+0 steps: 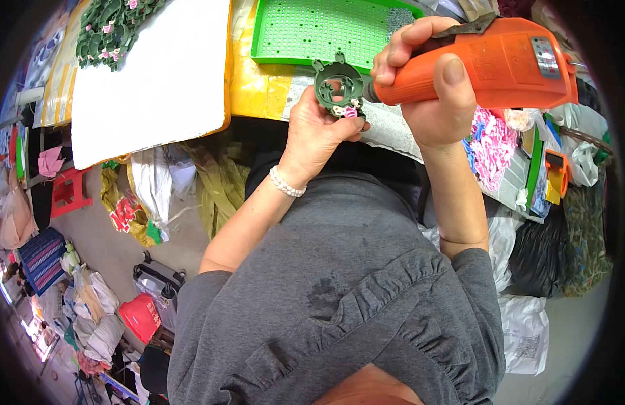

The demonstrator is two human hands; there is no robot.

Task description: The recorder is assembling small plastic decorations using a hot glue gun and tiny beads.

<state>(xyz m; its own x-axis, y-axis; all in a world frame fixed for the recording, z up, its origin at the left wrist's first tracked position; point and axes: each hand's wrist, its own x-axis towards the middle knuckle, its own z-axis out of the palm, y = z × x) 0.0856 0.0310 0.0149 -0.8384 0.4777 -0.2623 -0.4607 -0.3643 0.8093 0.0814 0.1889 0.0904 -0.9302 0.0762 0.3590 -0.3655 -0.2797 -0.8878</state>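
Note:
My left hand (pixel 314 128) is closed around a dark green round plastic part (pixel 339 69). The part has a ring-shaped body, small lugs at its top and a pink-and-white ornament (pixel 350 111) at its lower edge. In my right hand (pixel 434 108) is an orange power screwdriver (pixel 495 64), gripped by its body with the thumb on the near side. It lies sideways, its dark nose (pixel 370 92) pointing left at the right side of the green part. Whether the tip touches a screw there is hidden from view.
Behind my hands, a bright green perforated tray (pixel 312 34) has a heap of small grey metal pieces (pixel 399 19) at its right end. Several similar green parts (pixel 110 34) are piled on a white board (pixel 150 94) at left. Pink-and-white pieces (pixel 491 145) lie at right.

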